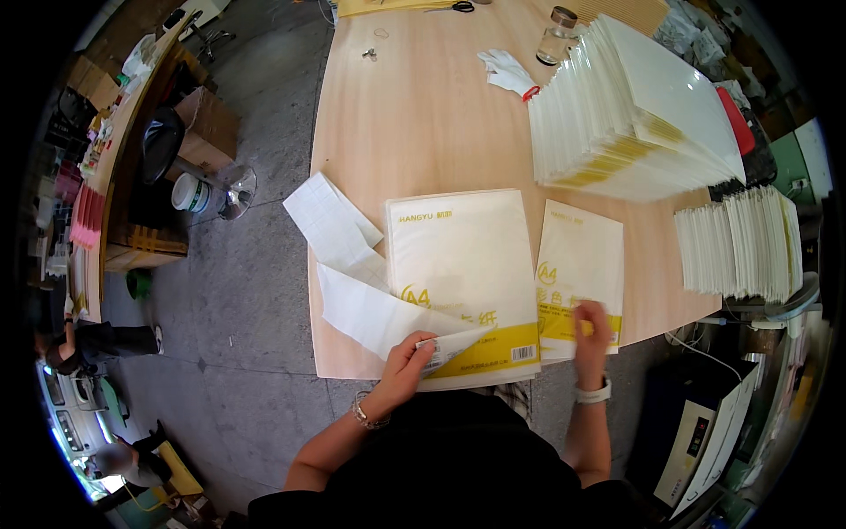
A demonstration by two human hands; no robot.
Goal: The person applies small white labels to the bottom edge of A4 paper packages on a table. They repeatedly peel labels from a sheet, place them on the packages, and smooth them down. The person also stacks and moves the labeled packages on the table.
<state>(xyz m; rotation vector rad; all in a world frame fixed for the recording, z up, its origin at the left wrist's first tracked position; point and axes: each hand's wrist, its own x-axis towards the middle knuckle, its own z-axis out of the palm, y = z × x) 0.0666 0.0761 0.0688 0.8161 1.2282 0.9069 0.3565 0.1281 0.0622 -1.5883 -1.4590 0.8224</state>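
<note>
My left hand [407, 363] is closed on the near end of a long white label strip [361, 304], its thumb on top beside small printed barcodes. The strip runs folded to the table's left edge. Beneath its end lies a stack of white paper-packaging bags [463, 256] with a yellow band along the bottom. My right hand [592, 328] is over the lower right of a narrower stack of similar bags [582, 242], just to the right. Its fingers are bent together and slightly blurred; anything between them is too small to make out.
Tall piles of filled white-and-yellow packs [630, 115] and smaller packs [740, 247] stand at the right. Farther back are a white glove [507, 72], a lidded jar [556, 40] and scissors [458, 7]. A black-and-white machine [696, 423] is right of the table.
</note>
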